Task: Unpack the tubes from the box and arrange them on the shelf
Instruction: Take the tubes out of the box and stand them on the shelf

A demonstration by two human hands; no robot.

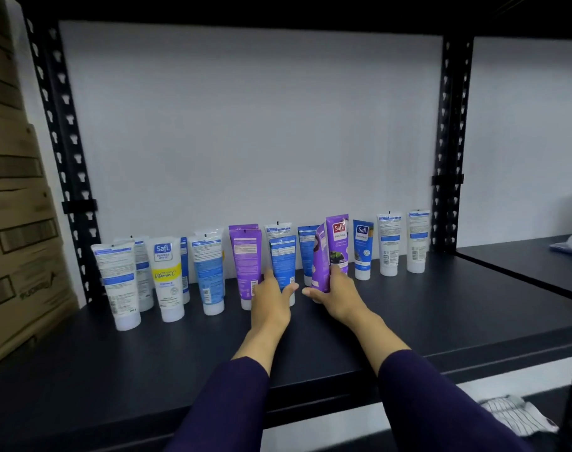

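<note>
both hands reach into a row of safi tubes on the dark shelf (408, 314): left hand (271, 298) grips a blue tube (283, 262), right hand (338, 293) grips a tilted purple tube (322, 259), likely to stand it upright.

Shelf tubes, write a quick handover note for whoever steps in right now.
Left hand: fingers round a blue tube standing in the row.
Right hand: grips a tilted purple tube, not yet set upright.
Done: a row of tubes stands cap-down along the back of the shelf.
Left: stand the purple tube in the row. The box is out of view, so the remaining count is unknown.
</note>
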